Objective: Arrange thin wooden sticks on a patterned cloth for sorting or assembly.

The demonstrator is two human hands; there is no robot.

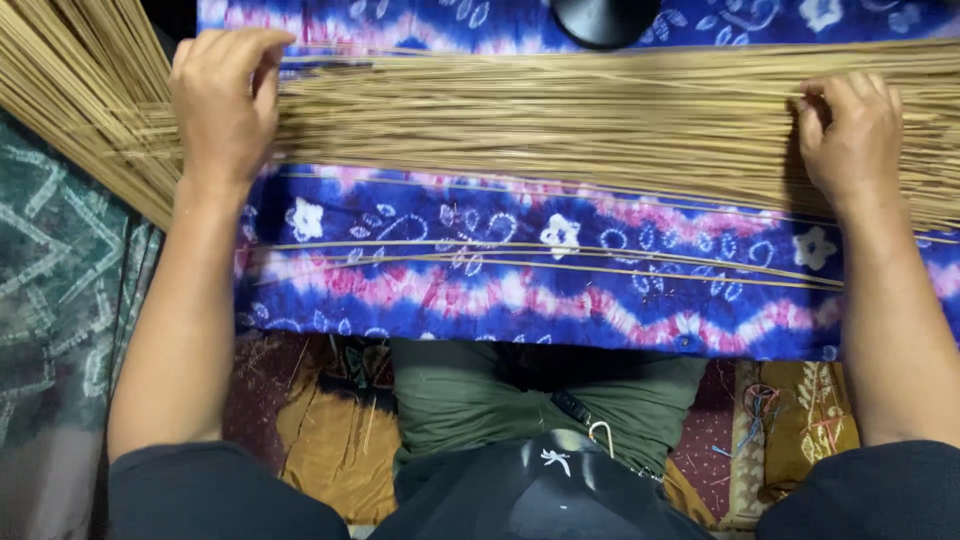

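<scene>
A wide layer of thin tan sticks (560, 115) lies across a blue, pink and white patterned cloth (520, 280). My left hand (225, 100) presses down on the left end of the sticks, fingers curled over them. At the right end my right hand (850, 130) rests on the sticks, fingertips bent onto them. A few loose sticks (540, 258) lie apart on the cloth, nearer to me.
Another bundle of tan sticks (70, 90) slants across the upper left. A dark round object (605, 20) sits at the top edge. A grey-green patterned cloth (60, 280) lies left, and a patterned mat (790, 420) shows beneath my lap.
</scene>
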